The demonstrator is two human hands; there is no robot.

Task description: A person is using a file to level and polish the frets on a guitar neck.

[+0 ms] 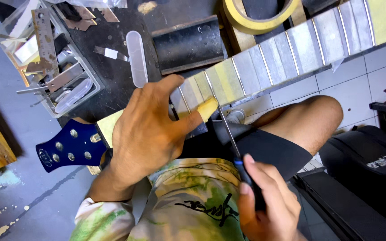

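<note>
Taped guitar neck lies under the left hand, whose spread fingers press it down. Right hand grips a thin file at one fret beside the left thumb. Remaining frets appear untouched.

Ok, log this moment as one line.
left hand pressing taped guitar neck | right hand holding thin tool at fret | blue headstock left
</note>
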